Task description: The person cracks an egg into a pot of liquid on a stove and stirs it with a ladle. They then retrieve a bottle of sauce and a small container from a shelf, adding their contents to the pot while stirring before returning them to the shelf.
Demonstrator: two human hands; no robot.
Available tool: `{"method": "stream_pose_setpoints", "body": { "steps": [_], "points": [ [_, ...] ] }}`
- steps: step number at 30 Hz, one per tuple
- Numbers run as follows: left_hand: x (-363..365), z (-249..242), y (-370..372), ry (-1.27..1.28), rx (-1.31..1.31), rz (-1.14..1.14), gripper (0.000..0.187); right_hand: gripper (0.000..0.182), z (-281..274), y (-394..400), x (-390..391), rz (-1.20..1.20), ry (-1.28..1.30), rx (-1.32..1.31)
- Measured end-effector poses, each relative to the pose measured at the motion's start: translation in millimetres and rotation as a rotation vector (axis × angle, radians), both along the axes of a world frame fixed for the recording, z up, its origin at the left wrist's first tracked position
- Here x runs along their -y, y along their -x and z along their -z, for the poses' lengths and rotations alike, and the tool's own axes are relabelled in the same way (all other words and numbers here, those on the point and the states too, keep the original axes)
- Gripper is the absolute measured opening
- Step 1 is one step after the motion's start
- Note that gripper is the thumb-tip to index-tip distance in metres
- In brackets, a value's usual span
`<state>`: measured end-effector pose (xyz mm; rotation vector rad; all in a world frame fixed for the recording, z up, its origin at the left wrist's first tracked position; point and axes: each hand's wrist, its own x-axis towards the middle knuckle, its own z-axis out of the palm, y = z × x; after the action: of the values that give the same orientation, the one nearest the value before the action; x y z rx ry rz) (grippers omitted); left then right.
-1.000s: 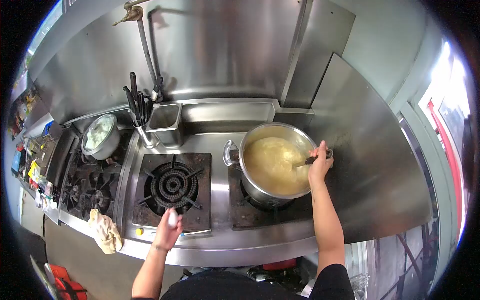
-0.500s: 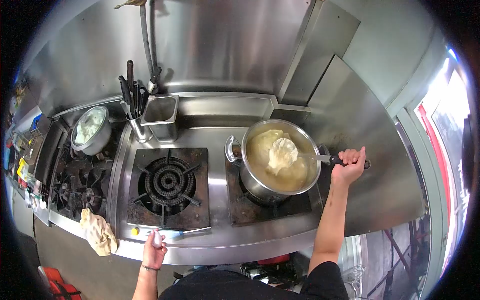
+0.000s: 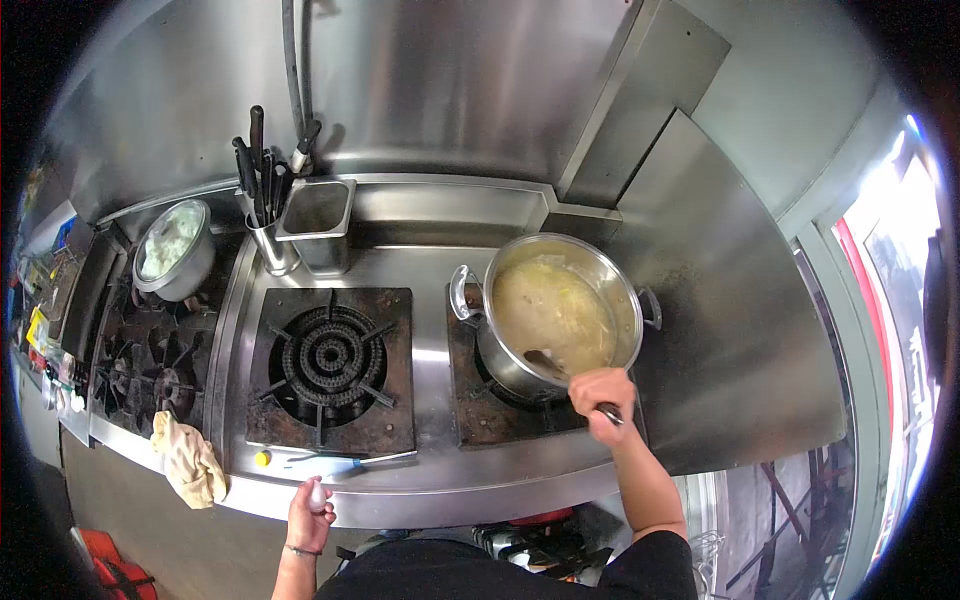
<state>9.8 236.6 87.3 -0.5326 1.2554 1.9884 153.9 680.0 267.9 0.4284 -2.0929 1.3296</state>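
Observation:
My right hand (image 3: pixel 603 404) is closed around the dark handle of a large black-handled spoon (image 3: pixel 541 358). Part of its head shows at the near side of the steel pot (image 3: pixel 640 330), dipped in cloudy yellowish liquid (image 3: pixel 550 305); the hand hides the section between. The two-handled pot rests on the right burner (image 3: pixel 470 400). My left hand (image 3: pixel 306 515), low beside the counter's front edge, has its fingers wrapped around a small pale rounded object (image 3: pixel 318 494) whose kind I cannot make out. Just above that hand lies a blue-handled tool (image 3: pixel 335 464) on the counter.
Between the pot and the left stove sits a burner (image 3: pixel 333 355) with an iron grate. Behind it stand a knife holder (image 3: pixel 268 248) and a deep steel container (image 3: pixel 318 225). Further left are a pot with white contents (image 3: pixel 172 245) and a cloth (image 3: pixel 187 460).
My right hand has swung down and left to the pot's near rim. The spoon, raised over the pot with a pale mass on it, is now dipped in. My left hand has barely moved.

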Motion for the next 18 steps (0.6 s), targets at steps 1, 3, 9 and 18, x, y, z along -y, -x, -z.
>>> {"method": "stream_pose_setpoints", "body": {
  "steps": [1,3,9,18],
  "points": [
    [-3.5,-1.4,-1.2,0.003,0.002,0.011,0.033,0.022,10.3,8.9,-2.1,0.005,0.034,0.004],
    [-9.7,-6.8,-1.4,0.001,0.009,0.002,0.034,0.019,24.3,26.0,-7.4,0.084,-0.04,0.015],
    [-21.1,-13.9,1.7,-0.032,-0.066,0.023,0.034,0.017,38.6,61.6,-52.1,0.259,-0.23,-0.004],
    [-24.6,-21.2,-11.0,-0.053,-0.026,0.024,0.03,0.041,57.6,51.9,-158.1,0.581,0.448,-0.231]
  ]
}}
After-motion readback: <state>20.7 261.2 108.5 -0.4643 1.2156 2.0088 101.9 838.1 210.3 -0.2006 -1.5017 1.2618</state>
